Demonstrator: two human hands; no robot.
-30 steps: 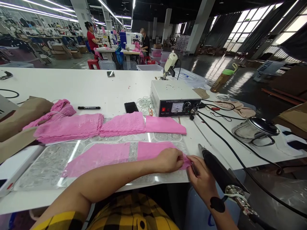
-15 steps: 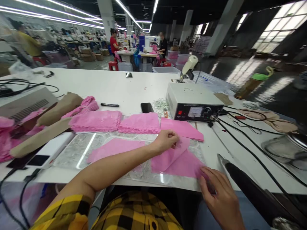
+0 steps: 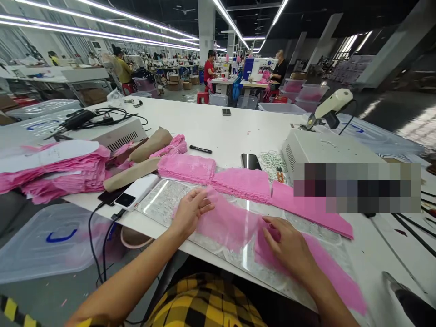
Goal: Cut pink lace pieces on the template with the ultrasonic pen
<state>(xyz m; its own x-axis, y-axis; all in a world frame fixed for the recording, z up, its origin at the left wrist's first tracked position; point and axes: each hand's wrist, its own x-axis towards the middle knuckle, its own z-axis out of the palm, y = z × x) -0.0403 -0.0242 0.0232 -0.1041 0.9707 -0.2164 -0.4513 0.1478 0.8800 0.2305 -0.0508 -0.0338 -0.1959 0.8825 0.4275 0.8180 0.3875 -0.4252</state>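
A thin pink fabric piece [image 3: 228, 225] is stretched between both hands over a clear, glossy mat [image 3: 155, 197]. My left hand [image 3: 190, 211] pinches its upper left corner. At the other end, my right hand [image 3: 289, 247] is closed on the right edge, its fingertips bent over the cloth. Another pink fabric piece [image 3: 335, 268] lies flat on the mat, partly under my right hand and forearm. Behind the hands are two stacks of cut pink fabric, a left stack [image 3: 187, 168] and a middle stack [image 3: 241, 184], with a folded pink pile [image 3: 313, 211] to their right.
A white power bank [image 3: 136, 193] with cables sits left, beside brown rolls [image 3: 150, 145] and pink bundles [image 3: 68, 168]. A phone [image 3: 250, 161], orange snips [image 3: 279, 174] and a marker [image 3: 200, 149] lie behind the stacks. A metal box [image 3: 334, 147] stands right, with a black-handled tool [image 3: 408, 295] nearer.
My left hand has moved left with the fabric piece, away from the piece on the right. My right hand has come up onto the same piece. The view has turned left.
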